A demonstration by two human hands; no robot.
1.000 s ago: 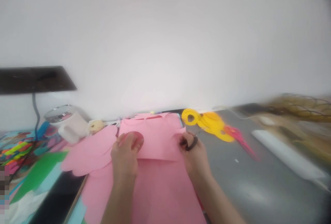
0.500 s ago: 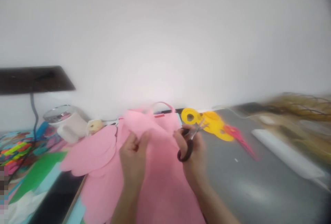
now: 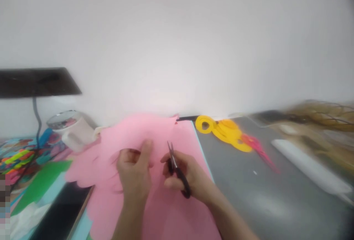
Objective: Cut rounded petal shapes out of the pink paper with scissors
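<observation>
While the left hand [image 3: 135, 171] pinches one pink sheet [image 3: 138, 126], the right hand [image 3: 192, 171] grips one pair of scissors [image 3: 179, 174], blades up-left now, up-right half a second ago.

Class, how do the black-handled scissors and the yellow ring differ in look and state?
The black-handled scissors have metal blades; the yellow ring is a single colour. The right hand holds the scissors; the ring lies unheld. The scissors taper to two points; the ring is round with a hole.
</observation>
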